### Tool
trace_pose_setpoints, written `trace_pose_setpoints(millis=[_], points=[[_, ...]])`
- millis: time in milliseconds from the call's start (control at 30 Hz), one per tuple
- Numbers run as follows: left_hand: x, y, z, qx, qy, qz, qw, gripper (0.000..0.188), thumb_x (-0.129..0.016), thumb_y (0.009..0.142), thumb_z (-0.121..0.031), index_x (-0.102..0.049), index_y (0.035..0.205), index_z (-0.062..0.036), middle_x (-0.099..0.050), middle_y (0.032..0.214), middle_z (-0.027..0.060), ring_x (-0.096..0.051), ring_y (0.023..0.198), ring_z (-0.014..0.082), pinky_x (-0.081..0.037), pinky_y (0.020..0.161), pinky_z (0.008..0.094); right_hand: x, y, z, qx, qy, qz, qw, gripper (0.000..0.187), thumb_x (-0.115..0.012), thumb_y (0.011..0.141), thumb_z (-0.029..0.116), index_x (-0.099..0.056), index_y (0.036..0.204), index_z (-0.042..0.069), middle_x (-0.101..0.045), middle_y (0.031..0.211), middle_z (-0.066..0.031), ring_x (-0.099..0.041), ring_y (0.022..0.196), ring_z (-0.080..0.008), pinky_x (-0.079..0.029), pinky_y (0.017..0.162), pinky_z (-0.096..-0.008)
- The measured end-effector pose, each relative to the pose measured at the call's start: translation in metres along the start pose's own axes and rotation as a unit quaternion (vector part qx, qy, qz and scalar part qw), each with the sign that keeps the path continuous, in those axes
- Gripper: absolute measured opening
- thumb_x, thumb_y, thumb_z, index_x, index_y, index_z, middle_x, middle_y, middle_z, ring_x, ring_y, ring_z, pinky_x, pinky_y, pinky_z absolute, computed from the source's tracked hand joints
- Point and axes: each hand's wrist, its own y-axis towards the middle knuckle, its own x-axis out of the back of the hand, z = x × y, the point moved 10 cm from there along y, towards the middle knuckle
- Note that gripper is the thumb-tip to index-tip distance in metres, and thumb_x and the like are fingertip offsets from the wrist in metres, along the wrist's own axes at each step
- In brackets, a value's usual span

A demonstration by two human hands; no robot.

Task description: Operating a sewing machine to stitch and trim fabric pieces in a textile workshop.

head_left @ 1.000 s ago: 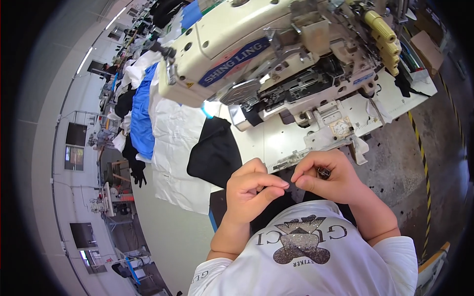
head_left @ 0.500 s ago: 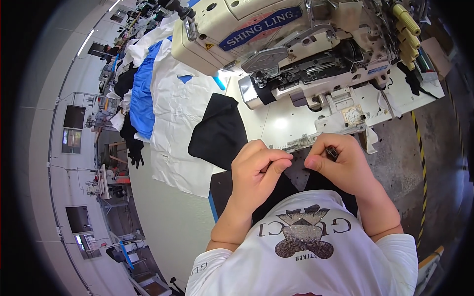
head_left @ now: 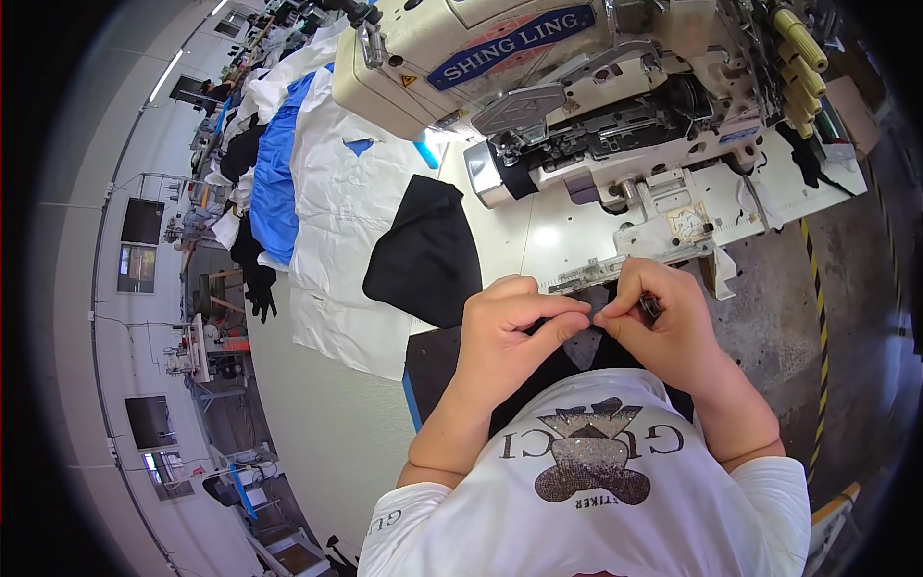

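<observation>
In front of the sewing machine (head_left: 500,58), my two hands nearly meet at the fingertips. My left hand (head_left: 514,337) is closed in a pinch of thumb and forefinger; whatever lies between them is too small to make out. Curled beside it, my right hand (head_left: 668,322) also brings thumb and forefinger together. A small dark metal tool (head_left: 650,306) pokes out of the right hand's curled fingers, most of it hidden in the palm. A piece of black fabric (head_left: 428,255) lies on the table just left of my left hand.
White sheeting (head_left: 346,231) and blue fabric (head_left: 279,173) spread over the table to the left. The machine's front guide plate (head_left: 663,231) juts out close beyond my hands. At right, yellow-black tape (head_left: 824,356) runs along the floor.
My left hand has shifted right, and its fingertips have closed the gap to those of my right hand. The right hand has barely moved. The black fabric stays in place.
</observation>
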Motion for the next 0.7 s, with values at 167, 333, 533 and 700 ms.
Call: trace_pose_setpoints(millis=[167, 333, 533, 700], points=[[0.007, -0.001, -0.002, 0.003, 0.014, -0.037, 0.999, 0.015, -0.08, 0.07, -0.007, -0.076, 0.084, -0.0097, -0.042, 0.057, -0.0004, -0.039, 0.054, 0.0107, -0.03, 0.049, 0.0279, -0.002, 0.001, -0.012, -0.054, 0.011, 0.026, 0.998, 0.012, -0.073, 0.076, 0.0, -0.064, 0.083, 0.001, -0.05, 0.062, 0.0008, -0.042, 0.057, -0.005, -0.034, 0.052, -0.0243], [0.006, -0.001, -0.003, 0.003, 0.001, -0.049, 0.999, 0.015, -0.082, 0.066, -0.005, -0.075, 0.08, -0.005, -0.038, 0.059, -0.0046, -0.031, 0.055, 0.0052, -0.02, 0.05, 0.0236, -0.013, 0.004, -0.027, -0.098, 0.089, 0.037, 0.99, 0.009, -0.072, 0.08, 0.007, -0.068, 0.085, 0.0, -0.056, 0.062, 0.001, -0.043, 0.057, -0.0038, -0.035, 0.052, -0.0234], [0.007, -0.001, 0.002, 0.032, 0.017, -0.026, 0.999, 0.027, -0.083, 0.066, -0.007, -0.07, 0.09, -0.0068, -0.04, 0.064, -0.0019, -0.034, 0.055, 0.0084, -0.028, 0.051, 0.0251, -0.008, 0.004, -0.028, -0.113, 0.056, 0.039, 0.991, 0.009, -0.071, 0.081, 0.007, -0.067, 0.079, 0.0, -0.058, 0.061, -0.0008, -0.043, 0.055, -0.0056, -0.036, 0.05, -0.0242], [0.006, 0.001, 0.003, 0.029, 0.016, -0.018, 0.999, 0.031, -0.083, 0.065, -0.007, -0.066, 0.091, -0.0075, -0.041, 0.065, -0.0005, -0.036, 0.056, 0.0102, -0.031, 0.052, 0.0254, 0.004, 0.003, -0.013, -0.07, 0.004, -0.008, 0.998, 0.008, -0.073, 0.077, 0.002, -0.066, 0.077, 0.001, -0.058, 0.064, -0.0024, -0.044, 0.054, -0.0086, -0.036, 0.051, -0.0251]])
